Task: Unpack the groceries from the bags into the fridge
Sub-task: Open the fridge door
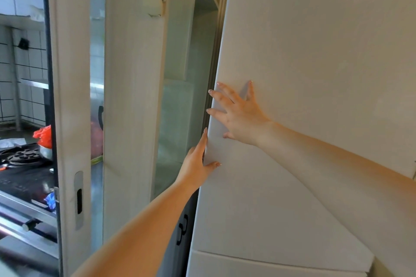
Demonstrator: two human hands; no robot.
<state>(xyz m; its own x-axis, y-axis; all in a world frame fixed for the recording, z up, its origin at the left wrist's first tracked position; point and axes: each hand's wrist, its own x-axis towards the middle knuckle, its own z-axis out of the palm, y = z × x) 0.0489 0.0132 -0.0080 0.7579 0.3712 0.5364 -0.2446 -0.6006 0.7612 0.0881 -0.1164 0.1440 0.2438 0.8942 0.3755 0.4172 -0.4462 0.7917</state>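
Fridge door [315, 74] is filling the right side, white and seemingly shut, so nothing inside is showing. Along its left edge the left hand [198, 162] is hooking its fingers round the side while the thumb is lying on the front. Just above, the right hand [238, 114] is pressing flat on the door, fingers spread wide. Beside that edge a narrow gap is running next to a pale shelf unit [180, 96]. Farther left, a sliding door frame [72, 119] is standing before a stove [20, 157] with a red bag [44, 136].
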